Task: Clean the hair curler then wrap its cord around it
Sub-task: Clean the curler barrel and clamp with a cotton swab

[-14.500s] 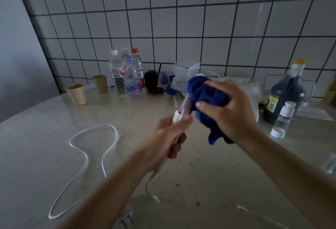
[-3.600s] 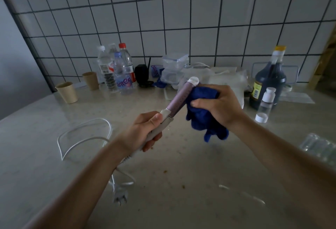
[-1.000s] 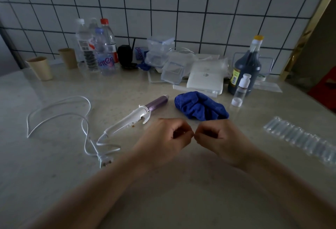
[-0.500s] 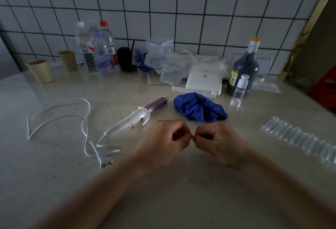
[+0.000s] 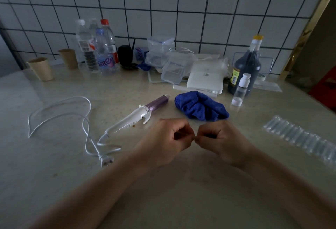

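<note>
The hair curler [image 5: 135, 116] lies on the counter, white handle toward me, purple barrel pointing to the back right. Its white cord [image 5: 60, 114] snakes loose to the left and ends in a plug [image 5: 106, 161]. A crumpled blue cloth [image 5: 201, 108] sits just right of the barrel tip. My left hand [image 5: 167, 141] and my right hand [image 5: 221, 139] rest in front of these, both with fingers curled, fingertips meeting in the middle. Neither hand holds anything that I can see.
Along the tiled wall stand two paper cups [image 5: 41, 68], several water bottles [image 5: 101, 50], clear plastic boxes [image 5: 163, 55], a white box [image 5: 205, 79], a dark bottle [image 5: 245, 68] and a small clear bottle [image 5: 240, 90]. A strip of clear vials [image 5: 301, 137] lies right.
Earlier I wiped the curler barrel with the cloth while holding the handle. Both now lie on the counter; over the last second my curled hands have stayed together.
</note>
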`<state>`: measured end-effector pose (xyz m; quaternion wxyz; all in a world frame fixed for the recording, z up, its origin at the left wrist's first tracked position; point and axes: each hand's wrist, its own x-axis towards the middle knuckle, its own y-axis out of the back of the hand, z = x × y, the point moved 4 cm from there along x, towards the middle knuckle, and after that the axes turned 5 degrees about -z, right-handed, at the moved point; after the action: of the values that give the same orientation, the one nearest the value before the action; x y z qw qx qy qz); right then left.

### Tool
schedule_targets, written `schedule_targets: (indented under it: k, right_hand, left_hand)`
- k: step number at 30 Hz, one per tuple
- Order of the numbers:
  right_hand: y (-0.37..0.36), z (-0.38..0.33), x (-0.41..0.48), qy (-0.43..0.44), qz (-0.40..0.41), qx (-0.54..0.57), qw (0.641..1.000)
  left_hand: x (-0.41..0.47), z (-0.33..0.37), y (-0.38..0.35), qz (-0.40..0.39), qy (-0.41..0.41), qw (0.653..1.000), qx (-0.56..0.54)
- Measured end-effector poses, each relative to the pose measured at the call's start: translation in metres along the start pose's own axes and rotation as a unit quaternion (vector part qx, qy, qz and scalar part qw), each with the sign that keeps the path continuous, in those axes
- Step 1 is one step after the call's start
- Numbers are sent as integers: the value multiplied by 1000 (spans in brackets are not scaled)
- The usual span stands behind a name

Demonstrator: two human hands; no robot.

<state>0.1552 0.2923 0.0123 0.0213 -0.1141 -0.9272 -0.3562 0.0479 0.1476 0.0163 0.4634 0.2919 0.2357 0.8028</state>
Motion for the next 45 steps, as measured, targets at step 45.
schedule_targets:
  k: [45]
  right_hand:
    - [-4,-14,47,5,168,7,986]
  left_hand:
    - [51,-93,84,21,280,944,172]
